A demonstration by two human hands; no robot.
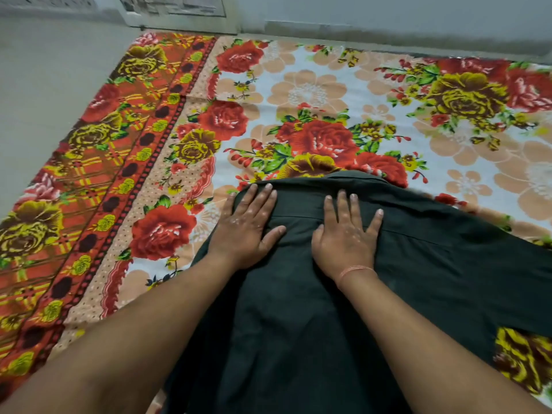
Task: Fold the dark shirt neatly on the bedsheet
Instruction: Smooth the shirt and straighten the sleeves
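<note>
Head view shows the dark shirt (298,309) spread at six o'clock on the floral bedsheet (313,94). Left hand (249,224) and right hand (346,234) lie flat, fingers straight, on its far end near the collar, probably smoothing and pinning the cloth before a fold.

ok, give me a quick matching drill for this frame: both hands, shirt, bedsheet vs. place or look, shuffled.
1 left hand
2 right hand
3 shirt
4 bedsheet

A floral print, spread out flat
B dark, lying on the bedsheet
C pressed flat on the shirt, thread round the wrist
D pressed flat at the shirt's left edge, bare wrist

Pairs: 1-D, 2-C, 3-B, 4-A
</note>
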